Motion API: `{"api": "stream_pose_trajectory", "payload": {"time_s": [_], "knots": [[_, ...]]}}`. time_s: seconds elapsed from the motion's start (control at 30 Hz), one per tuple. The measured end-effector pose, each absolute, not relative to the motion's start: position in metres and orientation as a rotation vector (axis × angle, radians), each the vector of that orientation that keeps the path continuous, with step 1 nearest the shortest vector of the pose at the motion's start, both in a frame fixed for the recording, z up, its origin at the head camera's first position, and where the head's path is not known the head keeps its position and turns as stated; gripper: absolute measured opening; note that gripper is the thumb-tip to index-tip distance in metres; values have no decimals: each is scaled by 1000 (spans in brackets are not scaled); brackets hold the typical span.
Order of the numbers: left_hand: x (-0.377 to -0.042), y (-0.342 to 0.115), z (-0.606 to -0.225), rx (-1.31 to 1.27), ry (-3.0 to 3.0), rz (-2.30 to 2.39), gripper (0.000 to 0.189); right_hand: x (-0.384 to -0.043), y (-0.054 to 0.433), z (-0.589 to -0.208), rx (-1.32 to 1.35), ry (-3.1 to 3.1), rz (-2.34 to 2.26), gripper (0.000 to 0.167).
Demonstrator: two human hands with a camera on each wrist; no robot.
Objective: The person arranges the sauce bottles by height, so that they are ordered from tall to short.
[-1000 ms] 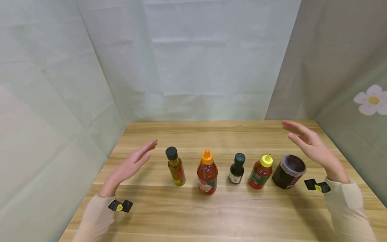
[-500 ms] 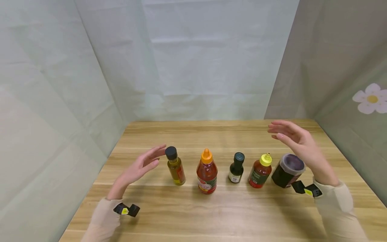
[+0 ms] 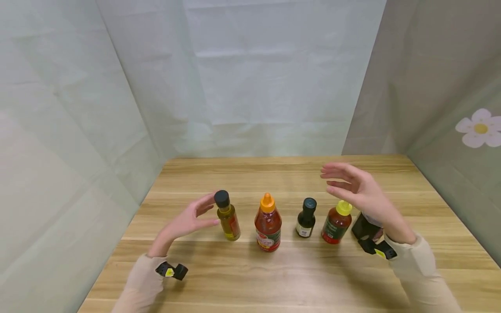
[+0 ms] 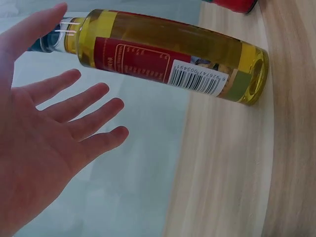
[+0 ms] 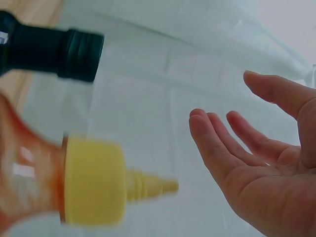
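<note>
My left hand [image 3: 187, 224] is beside the oil bottle [image 3: 229, 221], which stands upright with a black cap. In the left wrist view the fingers [image 4: 94, 106] are spread, and the thumb passes in front of the bottle's neck; whether it touches I cannot tell. My right hand [image 3: 364, 191] hovers above and behind the red sauce bottle [image 3: 336, 225] with its yellow nozzle cap. Its fingers are loosely bent and hold nothing. Just left of that bottle stands a small dark bottle [image 3: 305, 221], its dark cap [image 5: 84, 54] also showing in the right wrist view.
Mid-row stands a larger red sauce bottle [image 3: 268, 230] with an orange nozzle cap. Partly hidden behind my right wrist is a dark jar [image 3: 364, 228]. The wooden table [image 3: 250, 282] is bounded by pale cloth [image 3: 270, 87] at the back and sides.
My left hand has moved right, up to the oil bottle. My right hand has moved left from beyond the dark jar to over the yellow-capped bottle. The bottles have stayed put.
</note>
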State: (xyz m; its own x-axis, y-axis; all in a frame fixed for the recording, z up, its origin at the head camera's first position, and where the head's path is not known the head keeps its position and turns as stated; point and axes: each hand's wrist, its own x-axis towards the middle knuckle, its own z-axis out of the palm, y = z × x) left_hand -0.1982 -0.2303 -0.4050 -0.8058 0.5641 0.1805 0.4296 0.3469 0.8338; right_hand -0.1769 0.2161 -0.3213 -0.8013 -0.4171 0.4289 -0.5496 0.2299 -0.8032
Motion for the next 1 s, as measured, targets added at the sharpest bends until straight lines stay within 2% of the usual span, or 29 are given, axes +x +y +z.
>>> {"api": "stream_pose_trajectory", "payload": {"time_s": [0.27,0.6,1.0], "knots": [[-199,-221,-412,859,2434,1447,69,-172,192,-324,1010,-2464,1588,50],[-200,-212,-416,934,2381,1446,64,-169,162,-332,1151,-2524,1657,58],[-199,-208,-419,864,2347,1470,61,-168,124,-357,1173,-2678,1534,67]]}}
